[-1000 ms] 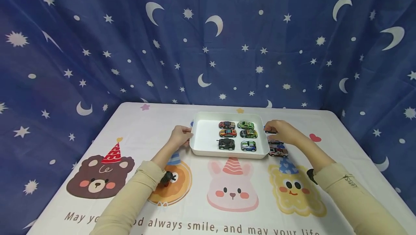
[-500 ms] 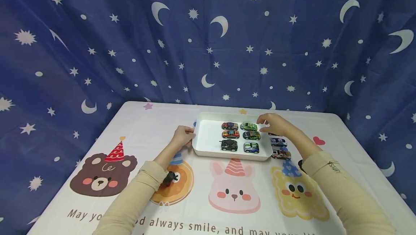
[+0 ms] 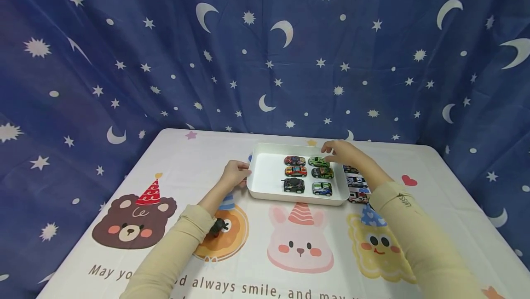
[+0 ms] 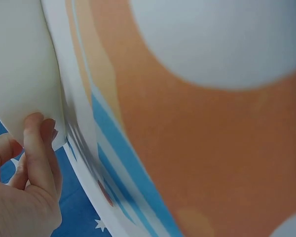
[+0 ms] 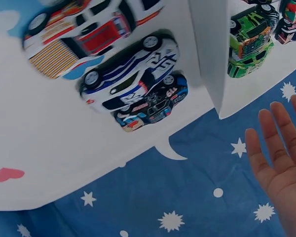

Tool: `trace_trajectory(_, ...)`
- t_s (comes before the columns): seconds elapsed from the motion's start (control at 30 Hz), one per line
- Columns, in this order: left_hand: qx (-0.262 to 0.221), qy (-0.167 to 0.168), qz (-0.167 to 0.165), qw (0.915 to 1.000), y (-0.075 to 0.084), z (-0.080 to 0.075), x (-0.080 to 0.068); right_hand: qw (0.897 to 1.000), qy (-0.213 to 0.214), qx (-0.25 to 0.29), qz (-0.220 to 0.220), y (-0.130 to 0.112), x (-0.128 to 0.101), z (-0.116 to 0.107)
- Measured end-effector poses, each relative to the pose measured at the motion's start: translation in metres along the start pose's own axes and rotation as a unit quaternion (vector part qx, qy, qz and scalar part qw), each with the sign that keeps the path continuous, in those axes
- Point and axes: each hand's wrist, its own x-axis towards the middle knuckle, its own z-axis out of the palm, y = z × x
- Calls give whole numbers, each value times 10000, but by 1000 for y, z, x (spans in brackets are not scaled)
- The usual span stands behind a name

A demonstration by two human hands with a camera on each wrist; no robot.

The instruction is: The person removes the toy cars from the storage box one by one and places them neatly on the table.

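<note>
A white rectangular tray (image 3: 265, 194) lies on the table with several toy cars in its middle and right part. My left hand (image 3: 235, 173) grips the tray's left wall; in the left wrist view its fingers (image 4: 35, 148) touch the outer side. Over the tray's right back corner hovers my right hand (image 3: 342, 152), fingers loosely spread and holding nothing, close to the green toy car (image 3: 318, 162). Outside the tray's right wall stand a dark toy car (image 5: 155, 104), a white-blue toy car (image 5: 133, 74) and a white-red toy car (image 5: 96, 29).
The printed white tablecloth (image 3: 198, 152) covers the table, which ends at a blue curtain (image 3: 232, 50) behind the tray. A small black object (image 3: 217, 227) shows beside the left sleeve. Inside the tray, a black toy car (image 3: 293, 185) and a blue-white toy car (image 3: 322, 188) form the front row.
My right hand has moved left, from the cars beside the tray to above its right back corner. The left hand stays at the left wall. The head view has shifted slightly.
</note>
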Motion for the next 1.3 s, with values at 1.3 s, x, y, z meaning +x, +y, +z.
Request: trace_trajectory(1.3,-91,-14,26,10000,-2,-1,1,9976,-569,221,319,-36,70,33)
